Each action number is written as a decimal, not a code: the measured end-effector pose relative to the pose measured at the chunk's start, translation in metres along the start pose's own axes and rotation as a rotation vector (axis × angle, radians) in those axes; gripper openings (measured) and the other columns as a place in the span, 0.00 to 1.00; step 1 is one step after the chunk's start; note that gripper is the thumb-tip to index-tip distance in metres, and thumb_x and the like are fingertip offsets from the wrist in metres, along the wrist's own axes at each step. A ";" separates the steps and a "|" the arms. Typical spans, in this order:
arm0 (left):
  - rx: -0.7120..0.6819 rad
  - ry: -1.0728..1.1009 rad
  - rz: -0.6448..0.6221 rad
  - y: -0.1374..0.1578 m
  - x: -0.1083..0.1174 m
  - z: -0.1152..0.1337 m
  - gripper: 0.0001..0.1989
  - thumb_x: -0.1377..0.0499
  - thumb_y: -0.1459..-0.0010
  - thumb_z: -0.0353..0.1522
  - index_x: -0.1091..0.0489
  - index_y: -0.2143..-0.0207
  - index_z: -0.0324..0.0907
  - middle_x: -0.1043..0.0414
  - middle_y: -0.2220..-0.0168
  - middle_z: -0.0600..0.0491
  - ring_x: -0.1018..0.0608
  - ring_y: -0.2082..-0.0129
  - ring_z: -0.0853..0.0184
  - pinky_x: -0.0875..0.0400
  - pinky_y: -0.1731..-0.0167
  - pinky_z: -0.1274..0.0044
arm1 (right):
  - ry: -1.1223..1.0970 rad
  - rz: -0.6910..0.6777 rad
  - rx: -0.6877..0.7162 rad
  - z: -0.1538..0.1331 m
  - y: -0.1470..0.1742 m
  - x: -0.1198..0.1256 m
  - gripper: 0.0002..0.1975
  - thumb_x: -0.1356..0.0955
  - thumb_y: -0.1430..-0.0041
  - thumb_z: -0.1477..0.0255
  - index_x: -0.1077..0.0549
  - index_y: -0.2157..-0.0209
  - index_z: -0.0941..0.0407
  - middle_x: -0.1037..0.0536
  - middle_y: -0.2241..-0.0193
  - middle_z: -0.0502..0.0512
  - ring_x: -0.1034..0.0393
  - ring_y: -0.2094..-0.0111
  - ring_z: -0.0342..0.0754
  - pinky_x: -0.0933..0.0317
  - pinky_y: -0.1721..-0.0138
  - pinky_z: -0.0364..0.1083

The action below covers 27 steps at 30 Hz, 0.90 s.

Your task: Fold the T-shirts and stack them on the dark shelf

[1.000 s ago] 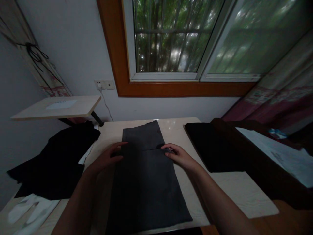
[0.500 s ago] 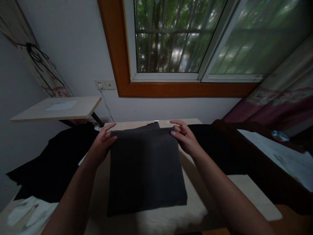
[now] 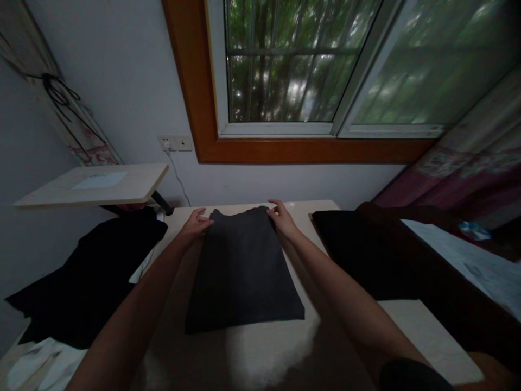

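Note:
A folded dark grey shirt [image 3: 246,271] lies flat on the pale table [image 3: 240,353], its far edge dipping in a shallow curve like a neckline. At its far left corner, my left hand [image 3: 197,224] pinches the cloth between thumb and fingers. My right hand [image 3: 282,217] has hold of the far right corner, with one finger raised off the fabric. The near edge of the shirt lies straight and untouched, and its inner layers are hidden.
Black clothing [image 3: 101,260] is heaped on the left, with white cloth [image 3: 44,361] below it. Folded black cloth [image 3: 358,250] lies to the right. A small raised shelf [image 3: 138,176] holding a paper [image 3: 100,180] stands at the back left, near the wall.
Both hands have moved away from me and closer together. The shirt's far part, lifted and folded over before, now lies stretched out on the table towards the wall.

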<state>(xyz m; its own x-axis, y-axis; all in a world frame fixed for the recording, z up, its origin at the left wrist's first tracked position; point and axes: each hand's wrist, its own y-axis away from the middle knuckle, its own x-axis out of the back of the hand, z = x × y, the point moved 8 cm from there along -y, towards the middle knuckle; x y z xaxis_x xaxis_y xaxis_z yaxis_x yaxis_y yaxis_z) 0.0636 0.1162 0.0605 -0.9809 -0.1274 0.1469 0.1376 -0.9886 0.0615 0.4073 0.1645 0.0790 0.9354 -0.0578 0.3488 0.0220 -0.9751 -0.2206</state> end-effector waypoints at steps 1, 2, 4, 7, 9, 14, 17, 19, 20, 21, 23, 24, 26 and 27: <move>-0.015 -0.037 0.005 -0.003 0.000 -0.002 0.40 0.29 0.55 0.39 0.39 0.41 0.40 0.28 0.65 0.53 0.24 0.70 0.68 0.30 0.66 0.74 | 0.026 0.011 -0.011 0.005 0.001 0.000 0.26 0.33 0.43 0.61 0.33 0.44 0.54 0.28 0.69 0.48 0.32 0.67 0.48 0.39 0.62 0.47; -0.030 -0.076 0.010 -0.006 -0.001 -0.003 0.41 0.29 0.56 0.40 0.39 0.41 0.40 0.28 0.66 0.54 0.24 0.70 0.68 0.30 0.66 0.74 | 0.044 0.022 -0.019 0.008 0.002 0.000 0.26 0.34 0.43 0.61 0.33 0.44 0.54 0.28 0.68 0.49 0.32 0.67 0.49 0.39 0.62 0.47; -0.059 -0.149 0.009 -0.010 -0.002 0.000 0.41 0.28 0.58 0.39 0.38 0.42 0.40 0.29 0.69 0.56 0.25 0.70 0.67 0.31 0.66 0.74 | 0.065 0.040 -0.022 0.010 0.003 0.001 0.26 0.34 0.43 0.61 0.33 0.44 0.54 0.28 0.68 0.49 0.32 0.67 0.49 0.40 0.63 0.47; -0.114 -0.139 -0.021 -0.013 -0.004 0.015 0.38 0.30 0.58 0.37 0.36 0.44 0.40 0.32 0.72 0.59 0.27 0.73 0.69 0.34 0.69 0.76 | 0.060 0.060 0.026 0.001 0.001 0.004 0.26 0.35 0.42 0.60 0.34 0.43 0.54 0.28 0.67 0.51 0.32 0.67 0.49 0.40 0.62 0.47; -0.137 -0.039 0.010 -0.013 0.001 0.026 0.35 0.32 0.56 0.37 0.35 0.45 0.40 0.34 0.72 0.59 0.28 0.74 0.70 0.35 0.71 0.78 | 0.028 0.083 0.083 -0.009 -0.003 0.008 0.26 0.36 0.40 0.60 0.34 0.43 0.54 0.27 0.66 0.52 0.32 0.66 0.50 0.39 0.62 0.47; -0.096 0.026 0.208 -0.019 0.021 0.025 0.31 0.35 0.53 0.41 0.35 0.47 0.42 0.33 0.71 0.58 0.29 0.76 0.71 0.36 0.74 0.79 | 0.039 0.162 0.137 -0.018 -0.027 0.014 0.24 0.36 0.39 0.61 0.35 0.43 0.55 0.27 0.65 0.52 0.32 0.66 0.49 0.39 0.62 0.46; -0.051 -0.084 0.221 -0.029 0.018 0.007 0.28 0.35 0.51 0.41 0.35 0.50 0.41 0.31 0.71 0.57 0.26 0.74 0.69 0.33 0.71 0.78 | 0.170 0.116 0.085 -0.008 -0.043 0.001 0.22 0.36 0.39 0.65 0.34 0.44 0.55 0.27 0.66 0.52 0.32 0.67 0.49 0.39 0.61 0.47; -0.040 -0.143 0.247 -0.034 0.017 -0.005 0.25 0.35 0.52 0.39 0.34 0.53 0.41 0.32 0.72 0.57 0.26 0.73 0.68 0.32 0.69 0.77 | 0.244 0.084 0.050 0.002 -0.048 -0.010 0.20 0.35 0.40 0.68 0.32 0.45 0.55 0.26 0.68 0.52 0.31 0.66 0.49 0.38 0.60 0.47; -0.037 -0.177 0.265 -0.036 0.017 -0.009 0.23 0.35 0.52 0.38 0.34 0.54 0.41 0.32 0.72 0.58 0.26 0.73 0.68 0.31 0.68 0.76 | 0.267 0.078 0.035 0.007 -0.049 -0.014 0.20 0.35 0.40 0.70 0.31 0.46 0.55 0.26 0.68 0.52 0.30 0.66 0.50 0.38 0.59 0.48; -0.037 -0.214 0.282 -0.037 0.018 -0.012 0.22 0.35 0.51 0.37 0.34 0.55 0.41 0.32 0.72 0.57 0.25 0.72 0.67 0.31 0.67 0.76 | 0.281 0.077 0.024 0.011 -0.049 -0.017 0.19 0.35 0.40 0.71 0.31 0.47 0.55 0.26 0.68 0.52 0.30 0.66 0.50 0.38 0.59 0.48; -0.046 -0.288 0.310 -0.037 0.019 -0.014 0.19 0.36 0.49 0.36 0.33 0.55 0.40 0.31 0.71 0.56 0.24 0.70 0.66 0.29 0.64 0.73 | 0.302 0.082 0.006 0.018 -0.048 -0.020 0.19 0.34 0.40 0.72 0.31 0.47 0.55 0.25 0.69 0.53 0.29 0.65 0.51 0.38 0.59 0.48; -0.059 -0.324 0.320 -0.036 0.020 -0.012 0.19 0.37 0.48 0.35 0.33 0.54 0.40 0.30 0.70 0.55 0.24 0.69 0.65 0.28 0.62 0.72 | 0.314 0.085 -0.001 0.020 -0.047 -0.021 0.19 0.34 0.40 0.73 0.31 0.47 0.55 0.24 0.68 0.54 0.29 0.65 0.51 0.37 0.58 0.48; -0.105 -0.399 0.336 -0.031 0.020 -0.002 0.20 0.38 0.47 0.33 0.33 0.52 0.40 0.28 0.64 0.50 0.22 0.63 0.61 0.27 0.56 0.68 | 0.338 0.094 -0.007 0.022 -0.044 -0.020 0.19 0.34 0.39 0.73 0.31 0.46 0.55 0.23 0.67 0.55 0.28 0.63 0.52 0.36 0.57 0.49; -0.136 -0.433 0.344 -0.027 0.019 0.005 0.21 0.38 0.47 0.32 0.32 0.50 0.40 0.27 0.59 0.47 0.22 0.58 0.59 0.28 0.52 0.66 | 0.350 0.104 -0.007 0.020 -0.043 -0.019 0.20 0.35 0.39 0.73 0.32 0.45 0.56 0.23 0.65 0.57 0.28 0.62 0.52 0.36 0.56 0.50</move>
<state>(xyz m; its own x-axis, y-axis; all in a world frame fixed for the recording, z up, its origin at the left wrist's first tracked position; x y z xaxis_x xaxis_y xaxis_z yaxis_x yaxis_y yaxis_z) 0.0421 0.1408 0.0664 -0.7332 -0.4276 0.5288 0.3920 -0.9011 -0.1851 0.3958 0.2116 0.0632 0.7553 -0.2251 0.6154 -0.0703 -0.9616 -0.2655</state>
